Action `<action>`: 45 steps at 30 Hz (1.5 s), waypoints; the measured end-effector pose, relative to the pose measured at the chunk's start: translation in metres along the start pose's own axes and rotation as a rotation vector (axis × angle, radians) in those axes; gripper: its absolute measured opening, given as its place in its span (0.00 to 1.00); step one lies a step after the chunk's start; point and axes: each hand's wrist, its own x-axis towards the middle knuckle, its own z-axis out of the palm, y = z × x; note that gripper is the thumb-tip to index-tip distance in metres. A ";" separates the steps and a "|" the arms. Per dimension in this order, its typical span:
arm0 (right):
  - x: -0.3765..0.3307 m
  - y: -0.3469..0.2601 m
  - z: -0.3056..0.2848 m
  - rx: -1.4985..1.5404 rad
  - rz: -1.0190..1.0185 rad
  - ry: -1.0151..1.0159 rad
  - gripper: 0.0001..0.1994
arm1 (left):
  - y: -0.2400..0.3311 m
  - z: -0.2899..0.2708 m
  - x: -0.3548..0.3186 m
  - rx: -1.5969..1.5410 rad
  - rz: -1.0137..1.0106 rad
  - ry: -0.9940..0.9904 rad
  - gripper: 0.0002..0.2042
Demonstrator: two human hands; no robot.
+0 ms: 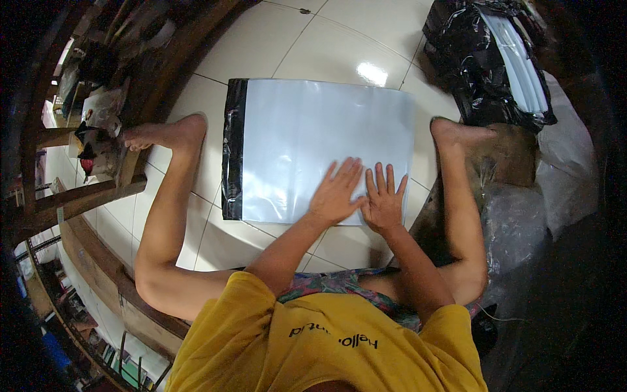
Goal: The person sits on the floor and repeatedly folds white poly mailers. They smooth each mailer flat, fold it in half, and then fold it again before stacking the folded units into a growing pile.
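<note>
under the fingers of the left hand (335, 196), slightly apart, and the right hand (384, 208), spread wider, neither gripping, lies a white plastic sheet (281, 137), black-edged to their left. around it, glossy pale floor tiles (304, 52). farther left of the fingers, a dark wooden frame (98, 197); beyond them rightward, a crumpled black plastic bag (465, 78).
</note>
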 end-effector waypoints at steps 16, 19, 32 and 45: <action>0.101 0.043 -0.046 0.042 -0.109 0.204 0.35 | -0.106 -0.059 -0.064 0.219 -0.310 0.200 0.33; 0.159 0.074 -0.032 0.038 -0.057 0.133 0.40 | -0.107 -0.060 -0.062 0.220 -0.293 0.178 0.34; 0.167 0.094 -0.009 -0.148 -0.152 0.110 0.43 | -0.031 -0.023 0.150 -0.059 0.091 0.247 0.35; 0.164 0.083 -0.027 -0.037 -0.053 0.027 0.45 | -0.176 -0.087 0.065 0.289 -0.443 0.257 0.37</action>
